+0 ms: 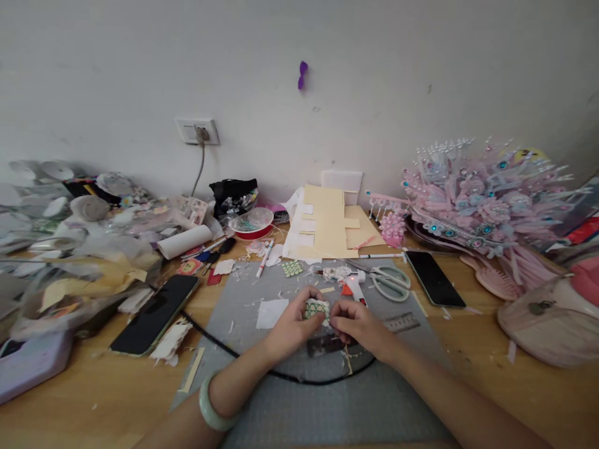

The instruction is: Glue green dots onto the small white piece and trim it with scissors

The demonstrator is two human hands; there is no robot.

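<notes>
My left hand [296, 318] is closed on a small green-and-white patterned piece [316, 308] with a ragged white edge, held over the grey cutting mat [276, 408]. At the right edge of that piece, the fingers of my right hand [359, 325] are pinched together; what is between them is too small to make out. Under the right hand shows a thin pale strip [348, 360]. A metal ruler [402, 322] lies partly hidden beneath my hands. Beyond them are a matching patterned sheet [292, 269], a white hot glue gun [355, 285] and scissors [392, 282].
A black cable [219, 343] curves across the mat in front of my hands. Phones lie left [154, 315] and right [434, 278]. Yellow card [325, 218] leans near the wall. Pink hair ornaments [482, 199] crowd the right; bags and scraps [88, 274] fill the left.
</notes>
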